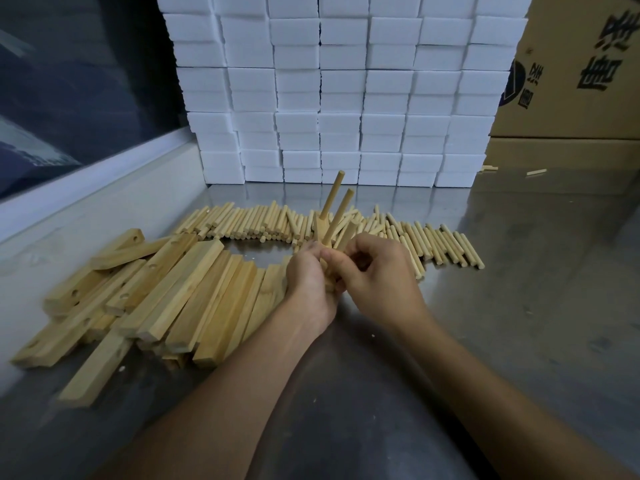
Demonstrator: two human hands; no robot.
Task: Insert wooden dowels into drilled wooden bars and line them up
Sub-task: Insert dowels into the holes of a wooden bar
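Note:
My left hand (308, 278) grips a drilled wooden bar (320, 226) held end-on above the metal table, mostly hidden by my fingers. Two dowels stand up out of it, a taller one (333, 195) and a shorter one (343, 211). My right hand (375, 275) pinches a third dowel (349, 233) against the bar beside them. A pile of drilled bars (156, 292) lies to the left. Several loose dowels (433, 242) lie in a row behind my hands.
A wall of stacked white foam blocks (339, 98) stands at the back. Cardboard boxes (571, 81) stand at the back right, with stray dowels (536, 172) near them. A raised white ledge (97, 188) borders the metal table (519, 306) on the left.

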